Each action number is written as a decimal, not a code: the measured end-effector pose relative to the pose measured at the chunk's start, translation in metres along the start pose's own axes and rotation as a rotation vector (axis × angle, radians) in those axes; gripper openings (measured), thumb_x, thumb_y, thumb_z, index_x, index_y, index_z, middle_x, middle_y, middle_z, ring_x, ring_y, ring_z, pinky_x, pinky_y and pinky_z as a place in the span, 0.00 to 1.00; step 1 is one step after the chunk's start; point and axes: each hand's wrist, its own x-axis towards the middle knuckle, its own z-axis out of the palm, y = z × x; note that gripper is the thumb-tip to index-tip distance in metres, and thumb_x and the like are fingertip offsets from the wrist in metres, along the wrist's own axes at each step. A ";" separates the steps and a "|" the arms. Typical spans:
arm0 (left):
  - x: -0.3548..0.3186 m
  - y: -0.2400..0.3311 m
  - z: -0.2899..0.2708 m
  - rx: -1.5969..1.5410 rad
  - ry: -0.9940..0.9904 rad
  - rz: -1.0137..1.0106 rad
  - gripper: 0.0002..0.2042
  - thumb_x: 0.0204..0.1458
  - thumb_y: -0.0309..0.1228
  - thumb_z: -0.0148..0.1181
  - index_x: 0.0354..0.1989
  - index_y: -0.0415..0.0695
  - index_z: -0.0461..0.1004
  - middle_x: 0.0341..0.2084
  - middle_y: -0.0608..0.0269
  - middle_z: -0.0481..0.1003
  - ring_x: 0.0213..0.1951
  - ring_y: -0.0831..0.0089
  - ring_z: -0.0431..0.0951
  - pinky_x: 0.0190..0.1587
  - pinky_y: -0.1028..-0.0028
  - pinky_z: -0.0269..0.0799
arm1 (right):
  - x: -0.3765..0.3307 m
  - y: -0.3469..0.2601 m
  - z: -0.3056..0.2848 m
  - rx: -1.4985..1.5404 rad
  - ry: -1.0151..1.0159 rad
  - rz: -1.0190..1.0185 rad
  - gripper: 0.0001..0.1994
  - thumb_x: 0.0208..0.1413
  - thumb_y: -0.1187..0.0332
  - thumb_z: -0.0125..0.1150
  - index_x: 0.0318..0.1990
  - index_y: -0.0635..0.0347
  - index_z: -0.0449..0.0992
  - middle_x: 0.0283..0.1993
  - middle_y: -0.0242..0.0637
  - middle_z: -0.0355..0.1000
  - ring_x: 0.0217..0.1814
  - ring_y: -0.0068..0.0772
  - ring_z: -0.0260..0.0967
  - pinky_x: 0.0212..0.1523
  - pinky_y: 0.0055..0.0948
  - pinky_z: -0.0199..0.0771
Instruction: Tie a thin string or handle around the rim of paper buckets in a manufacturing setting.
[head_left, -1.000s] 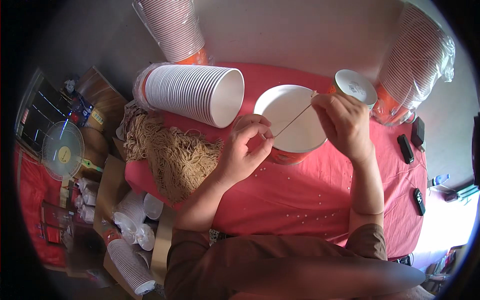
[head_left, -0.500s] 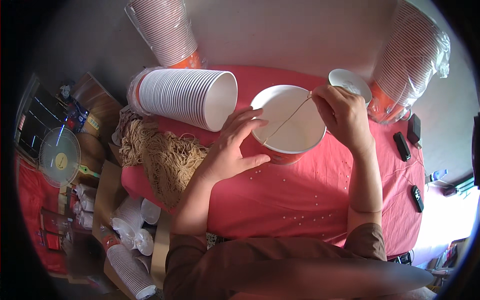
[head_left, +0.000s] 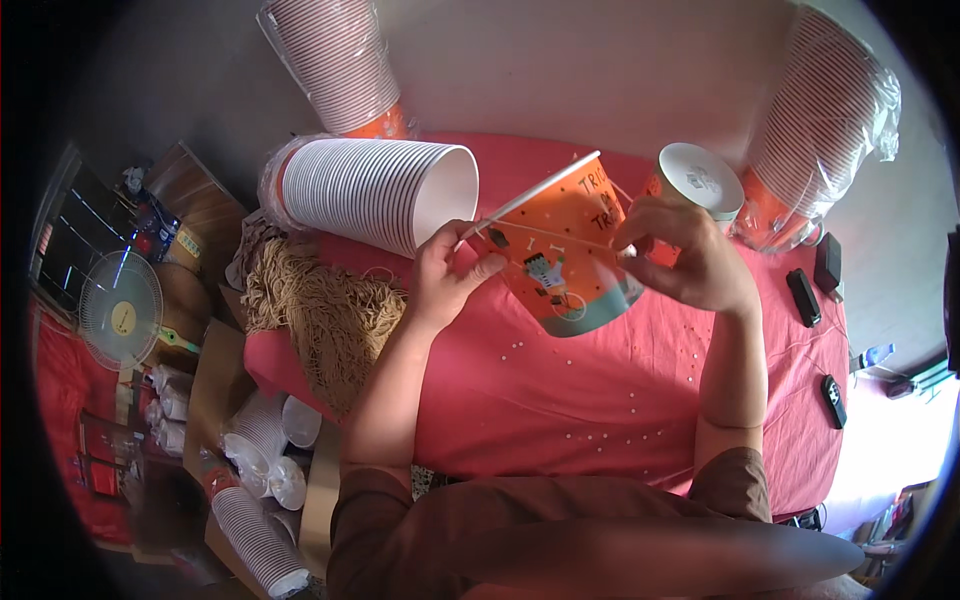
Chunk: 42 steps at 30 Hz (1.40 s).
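Note:
An orange paper bucket (head_left: 530,215) with a grey-green bottom band and printed figures is tipped over the middle of the table, its white rim toward the upper left. My left hand (head_left: 442,280) grips the rim at its left end between thumb and fingers. A thin tan cord (head_left: 560,236) runs from there across the bucket's printed wall to my right hand (head_left: 690,255). The right fingers pinch the cord by the bucket's right side; their tips partly hide it. Beside the left forearm lies a heap of tan cords (head_left: 335,315).
A nested stack of buckets (head_left: 350,190) lies at the back left; wrapped stacks (head_left: 330,65) (head_left: 815,120) stand at both back corners. Behind my right hand is another orange bucket (head_left: 697,178), white end up. Small white bits dot the red tablecloth (head_left: 560,400). Black devices (head_left: 802,294) lie at the right edge.
The bucket, upright before, is now lifted and tipped so its printed side shows. My left hand has closed on its rim. My right hand has come down with the cord to the bucket's side.

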 end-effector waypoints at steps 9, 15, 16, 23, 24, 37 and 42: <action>0.003 -0.015 0.010 -0.304 0.065 -0.274 0.12 0.58 0.32 0.64 0.44 0.38 0.73 0.38 0.67 0.76 0.41 0.80 0.73 0.49 0.77 0.68 | 0.003 -0.014 0.005 -0.032 -0.054 -0.082 0.26 0.34 0.71 0.78 0.47 0.59 0.79 0.47 0.41 0.70 0.48 0.42 0.72 0.48 0.37 0.73; 0.007 -0.024 0.017 -0.277 0.099 -0.247 0.11 0.61 0.27 0.58 0.49 0.37 0.71 0.42 0.65 0.75 0.44 0.78 0.74 0.51 0.77 0.69 | 0.019 0.009 -0.018 -0.013 0.099 0.004 0.13 0.48 0.74 0.69 0.42 0.64 0.77 0.43 0.37 0.72 0.46 0.32 0.71 0.47 0.31 0.73; 0.006 -0.027 0.016 -0.187 0.123 -0.191 0.11 0.61 0.25 0.57 0.50 0.37 0.71 0.43 0.64 0.75 0.45 0.78 0.75 0.52 0.77 0.70 | 0.020 0.014 -0.028 0.016 0.150 0.077 0.12 0.51 0.73 0.67 0.43 0.65 0.76 0.44 0.37 0.73 0.46 0.29 0.71 0.47 0.30 0.73; 0.000 -0.037 0.010 0.014 -0.022 -0.037 0.09 0.59 0.22 0.59 0.47 0.38 0.72 0.42 0.64 0.75 0.47 0.77 0.75 0.52 0.76 0.71 | 0.001 0.069 -0.142 0.126 0.744 0.411 0.20 0.66 0.57 0.54 0.58 0.59 0.75 0.46 0.28 0.75 0.44 0.19 0.70 0.44 0.21 0.70; 0.005 -0.036 0.016 -0.005 -0.050 -0.028 0.09 0.59 0.22 0.59 0.47 0.38 0.72 0.42 0.64 0.75 0.47 0.77 0.75 0.52 0.76 0.71 | -0.015 0.074 -0.165 0.139 0.773 0.464 0.21 0.65 0.55 0.54 0.58 0.58 0.75 0.45 0.28 0.75 0.42 0.19 0.70 0.42 0.22 0.72; 0.000 -0.040 0.015 0.094 -0.072 -0.053 0.06 0.60 0.24 0.59 0.43 0.37 0.73 0.40 0.64 0.76 0.44 0.78 0.76 0.48 0.77 0.72 | -0.041 0.164 -0.174 -0.061 0.410 0.983 0.22 0.62 0.47 0.51 0.39 0.59 0.76 0.21 0.32 0.68 0.20 0.28 0.67 0.22 0.32 0.76; 0.001 -0.040 0.013 0.085 -0.082 -0.063 0.06 0.60 0.24 0.58 0.43 0.37 0.73 0.40 0.64 0.76 0.43 0.78 0.76 0.47 0.78 0.72 | -0.045 0.169 -0.151 0.010 0.361 1.092 0.19 0.62 0.51 0.51 0.44 0.57 0.75 0.26 0.36 0.73 0.22 0.31 0.73 0.23 0.36 0.79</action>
